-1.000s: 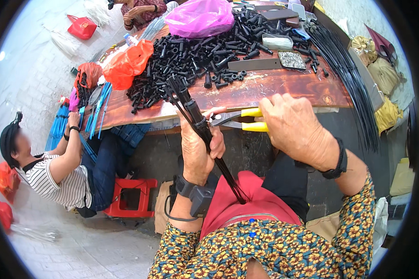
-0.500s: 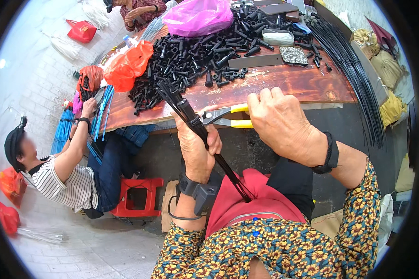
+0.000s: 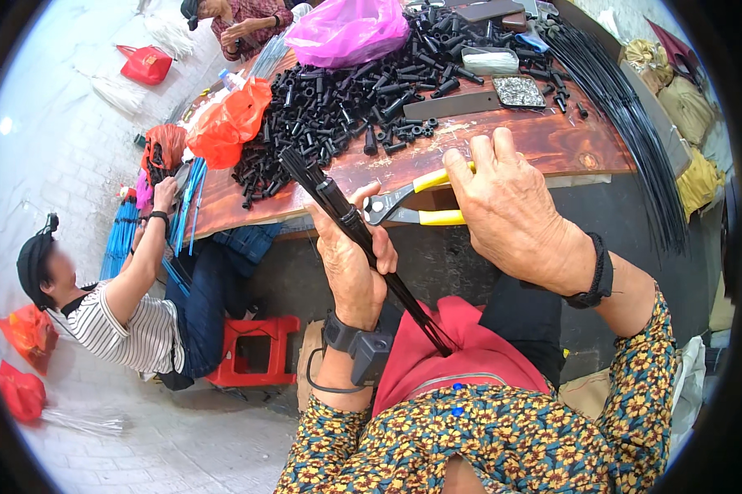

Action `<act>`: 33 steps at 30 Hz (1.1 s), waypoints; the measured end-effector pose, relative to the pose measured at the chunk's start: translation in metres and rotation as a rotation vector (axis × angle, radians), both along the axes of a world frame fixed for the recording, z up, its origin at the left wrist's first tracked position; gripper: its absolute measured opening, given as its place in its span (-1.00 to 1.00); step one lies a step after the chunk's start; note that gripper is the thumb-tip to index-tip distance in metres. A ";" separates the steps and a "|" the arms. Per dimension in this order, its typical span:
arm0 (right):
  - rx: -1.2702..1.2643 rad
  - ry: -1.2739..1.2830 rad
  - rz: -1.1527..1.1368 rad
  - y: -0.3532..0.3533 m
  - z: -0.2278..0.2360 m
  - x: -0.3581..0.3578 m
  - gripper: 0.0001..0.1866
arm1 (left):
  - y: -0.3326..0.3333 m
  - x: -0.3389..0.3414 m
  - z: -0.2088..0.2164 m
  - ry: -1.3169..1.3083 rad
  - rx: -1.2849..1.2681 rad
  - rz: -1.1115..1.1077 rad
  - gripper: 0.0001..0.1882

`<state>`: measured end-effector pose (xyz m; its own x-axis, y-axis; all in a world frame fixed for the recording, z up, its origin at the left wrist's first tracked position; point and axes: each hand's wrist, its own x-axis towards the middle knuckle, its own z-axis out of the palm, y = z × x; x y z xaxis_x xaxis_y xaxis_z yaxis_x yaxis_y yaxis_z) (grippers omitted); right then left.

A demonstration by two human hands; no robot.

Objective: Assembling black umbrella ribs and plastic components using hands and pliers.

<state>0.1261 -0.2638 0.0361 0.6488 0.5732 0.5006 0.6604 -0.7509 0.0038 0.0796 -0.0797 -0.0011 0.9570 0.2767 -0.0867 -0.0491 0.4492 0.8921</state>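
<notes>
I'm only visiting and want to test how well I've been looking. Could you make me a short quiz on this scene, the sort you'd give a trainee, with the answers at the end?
1. Multiple choice: what colour are the handles of the pliers in the person's right hand?
a) red
b) yellow
c) green

2. True or false: the person's left hand is closed around a bundle of black rods.

3. Fill in the blank: in the picture, the orange bag lies to the ____ of the pink-purple bag.

Key:
1. b
2. True
3. left
</notes>
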 end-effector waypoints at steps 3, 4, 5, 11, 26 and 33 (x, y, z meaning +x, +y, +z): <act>0.016 0.004 -0.004 -0.001 -0.003 -0.001 -0.42 | -0.001 -0.001 0.001 0.009 -0.004 0.006 -0.08; 0.018 0.004 -0.003 0.000 -0.004 -0.002 -0.42 | -0.002 -0.001 0.001 0.004 -0.007 0.000 -0.09; 0.026 0.005 -0.007 0.000 -0.004 -0.003 -0.39 | -0.002 -0.001 0.002 -0.001 -0.012 -0.006 -0.10; 0.030 0.010 -0.020 0.003 -0.005 -0.006 -0.29 | -0.003 0.001 0.002 0.036 0.007 0.022 -0.12; -0.006 0.024 -0.034 0.000 -0.004 -0.009 -0.24 | -0.009 0.000 -0.002 0.040 0.047 0.115 -0.12; 0.028 0.036 -0.040 0.004 -0.018 -0.011 -0.56 | -0.003 0.001 -0.004 0.002 -0.025 0.024 -0.09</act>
<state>0.1155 -0.2603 0.0181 0.6887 0.5330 0.4915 0.6295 -0.7759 -0.0407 0.0803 -0.0829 -0.0054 0.9500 0.2971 -0.0957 -0.0584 0.4703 0.8806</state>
